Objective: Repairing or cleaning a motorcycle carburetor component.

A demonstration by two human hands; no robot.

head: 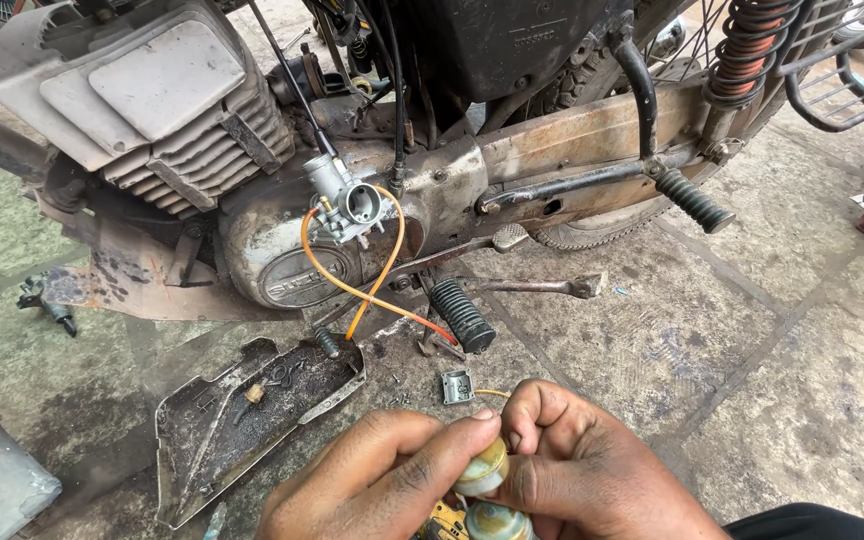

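My left hand [377, 480] and my right hand [592, 470] meet at the bottom of the head view, both pinching a small round brass-coloured part [482, 468]. A second dull round metal piece [495, 520] sits just below it between my palms. A thin orange line [492, 393] rises from behind my right fingers. Above, a silver carburettor [344, 203] hangs loose beside the motorcycle engine [152, 100], with orange hoses [377, 285] looping down from it.
A dirty metal cover [192, 470] lies on the stone floor, used as a tray for small parts [254, 393]. A small square metal piece [457, 386] and loose screws [397, 395] lie nearby. Footpegs [462, 315], a kick lever [697, 203] and the rear wheel [592, 232] stand ahead.
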